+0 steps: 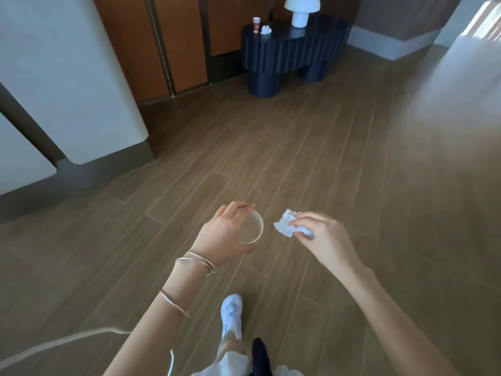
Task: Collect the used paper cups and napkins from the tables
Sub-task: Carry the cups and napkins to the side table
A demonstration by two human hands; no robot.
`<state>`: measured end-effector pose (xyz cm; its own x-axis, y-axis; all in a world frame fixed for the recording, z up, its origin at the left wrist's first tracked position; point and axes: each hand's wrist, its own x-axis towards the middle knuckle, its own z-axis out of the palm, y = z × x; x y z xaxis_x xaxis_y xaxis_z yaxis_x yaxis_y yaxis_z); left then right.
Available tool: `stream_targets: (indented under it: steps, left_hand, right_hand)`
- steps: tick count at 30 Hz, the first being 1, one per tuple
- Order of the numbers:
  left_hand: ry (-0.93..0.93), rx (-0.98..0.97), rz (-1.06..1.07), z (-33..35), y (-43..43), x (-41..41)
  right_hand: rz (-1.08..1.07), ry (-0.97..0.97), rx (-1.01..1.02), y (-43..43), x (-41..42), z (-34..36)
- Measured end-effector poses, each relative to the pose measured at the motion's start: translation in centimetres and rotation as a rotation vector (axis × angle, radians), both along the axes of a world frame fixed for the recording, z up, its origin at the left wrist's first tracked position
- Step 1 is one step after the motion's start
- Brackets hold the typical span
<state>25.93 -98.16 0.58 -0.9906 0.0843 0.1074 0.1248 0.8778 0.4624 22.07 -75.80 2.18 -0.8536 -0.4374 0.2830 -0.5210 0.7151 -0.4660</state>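
Observation:
My left hand (226, 230) grips a white paper cup (250, 230) by its side, its open mouth tilted toward me and to the right. My right hand (324, 236) pinches a crumpled white napkin (286, 225) a short way right of the cup. Both are held above the wooden floor. Far ahead, a dark blue ribbed side table (294, 47) carries a second paper cup (256, 24), brown and white, with another crumpled napkin (266, 30) beside it at the table's left end.
A white mushroom lamp (301, 10) stands on the same table. Orange-brown cabinet doors (162, 44) run along the back wall. White rounded furniture (67, 85) fills the left. My white shoe (231, 312) is on the floor below my hands.

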Motion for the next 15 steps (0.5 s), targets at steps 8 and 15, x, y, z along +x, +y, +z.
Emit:
stream_targets:
  steps: [8, 15]
  left_hand:
    - [0.010, -0.016, -0.059, 0.1, -3.0, -15.6]
    - [0.052, -0.010, -0.108, 2.3, -6.0, -29.9]
  right_hand:
    - [-0.049, 0.008, -0.004, -2.7, -14.5, -0.2]
    - [-0.112, 0.084, -0.028, -5.0, -28.0, 1.7]
